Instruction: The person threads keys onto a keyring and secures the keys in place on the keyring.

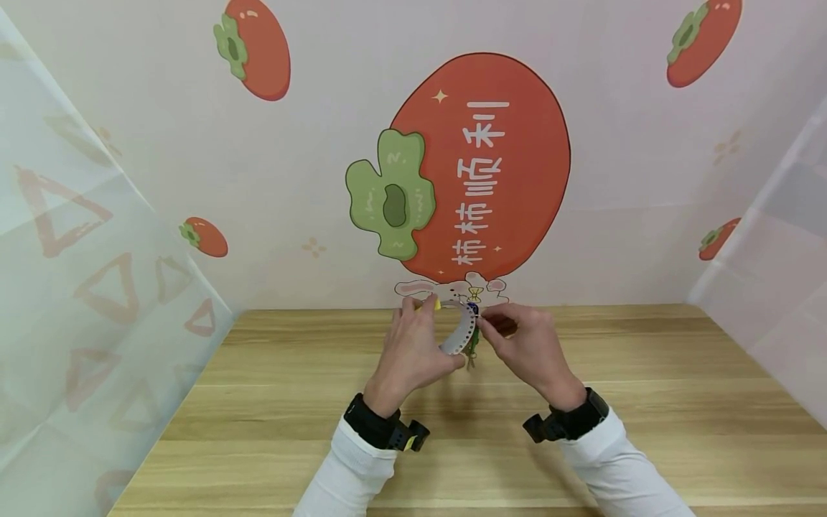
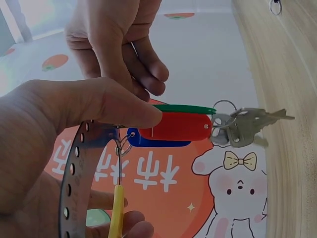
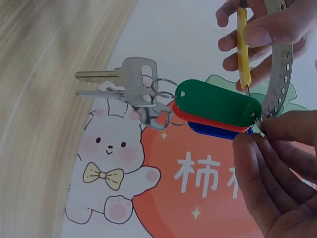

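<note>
My left hand (image 1: 416, 345) grips a curved grey strip (image 3: 281, 69) with a row of holes along its edge. Its fingers are also round a slim yellow handle (image 3: 242, 47) with thin metal at its end. My right hand (image 3: 277, 163) pinches small metal rings (image 3: 259, 124) at the end of a green key tag (image 3: 218, 99), close to the strip. A red key tag (image 2: 183, 126) and a blue key tag (image 2: 163, 141) lie against the green one. Several metal keys (image 3: 136, 82) hang from rings at the tags' other end. In the left wrist view, my left thumb overlaps the tags.
The wooden table (image 1: 291, 402) spreads below both hands. Behind it stands a pale backdrop (image 1: 323, 165) printed with persimmons and a rabbit. A loose metal ring (image 2: 275, 7) lies on the wood in the left wrist view.
</note>
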Demonstrator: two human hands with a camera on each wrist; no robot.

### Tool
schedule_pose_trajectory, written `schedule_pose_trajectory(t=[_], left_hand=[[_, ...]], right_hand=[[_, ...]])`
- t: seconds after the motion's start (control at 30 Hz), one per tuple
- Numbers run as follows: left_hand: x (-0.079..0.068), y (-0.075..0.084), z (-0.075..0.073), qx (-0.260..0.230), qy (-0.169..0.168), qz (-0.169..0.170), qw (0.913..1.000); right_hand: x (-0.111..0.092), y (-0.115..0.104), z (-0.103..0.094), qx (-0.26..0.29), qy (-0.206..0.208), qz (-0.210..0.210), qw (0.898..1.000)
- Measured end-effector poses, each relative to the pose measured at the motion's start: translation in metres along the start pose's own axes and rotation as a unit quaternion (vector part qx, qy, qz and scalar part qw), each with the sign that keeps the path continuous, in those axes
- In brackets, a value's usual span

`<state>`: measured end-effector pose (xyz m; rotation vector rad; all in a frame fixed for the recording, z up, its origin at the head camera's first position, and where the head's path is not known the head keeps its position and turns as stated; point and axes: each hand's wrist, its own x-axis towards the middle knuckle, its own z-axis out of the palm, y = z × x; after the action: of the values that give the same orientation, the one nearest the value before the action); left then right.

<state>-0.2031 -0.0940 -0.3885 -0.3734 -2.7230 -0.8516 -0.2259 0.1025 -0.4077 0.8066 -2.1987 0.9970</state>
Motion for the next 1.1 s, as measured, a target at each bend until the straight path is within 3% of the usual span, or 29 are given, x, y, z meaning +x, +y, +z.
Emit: schedule_pose_trajectory(t=[0.3, 0.63, 1.1], left_hand=[[-0.0002, 0.0000, 0.0007, 0.004, -0.005, 0.006, 1.0000], [0.0001, 0.0002, 0.0014, 0.003, -0.010, 0.008, 0.9999], [0.0018, -0.0004, 0.0021, -0.004, 0.002, -0.006, 1.0000]], right_hand=[[0.0008, -0.0011, -0.0001, -0.027, 0.000, -0.024, 0.999], [-0.0008, 0.0007, 0.0012, -0.071, 0.006, -0.083, 0.994], [0.0001, -0.0021, 0.0039, -0.038, 0.016, -0.019, 0.999]])
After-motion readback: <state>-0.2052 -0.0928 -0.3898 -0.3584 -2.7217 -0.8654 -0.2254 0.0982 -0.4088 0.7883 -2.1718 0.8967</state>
